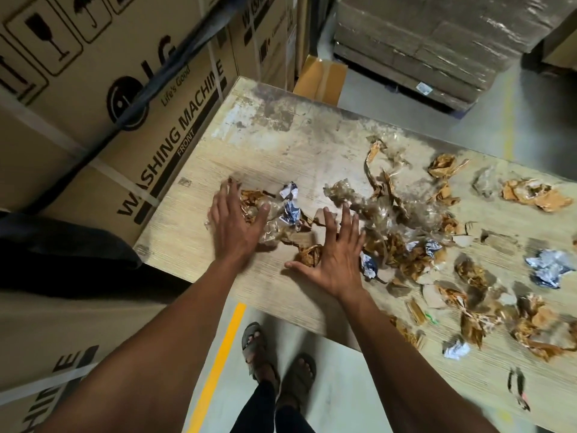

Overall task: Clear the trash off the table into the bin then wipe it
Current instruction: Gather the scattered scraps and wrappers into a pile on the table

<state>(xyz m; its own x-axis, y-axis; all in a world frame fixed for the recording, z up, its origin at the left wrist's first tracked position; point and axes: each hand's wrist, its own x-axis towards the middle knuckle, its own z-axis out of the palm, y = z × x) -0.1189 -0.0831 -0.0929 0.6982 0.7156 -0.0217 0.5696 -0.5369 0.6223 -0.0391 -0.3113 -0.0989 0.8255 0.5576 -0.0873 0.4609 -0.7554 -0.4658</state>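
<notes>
Tabletop (199, 245) trash (290, 210) lies between both spread hands.

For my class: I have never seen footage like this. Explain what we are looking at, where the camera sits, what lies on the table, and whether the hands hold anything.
There is no machine here, just a person. The single picture comes from a camera worn on the head, looking down, so you see their own arms and sandalled feet. The left hand and right hand are spread flat with open fingers on the worn table, pressing on scraps rather than gripping anything. Scattered across the table are crumpled brown paper, clear plastic wrap and crumpled white and blue wrappers. Washing machine boxes stand to the left. No bin is clearly visible.
</notes>
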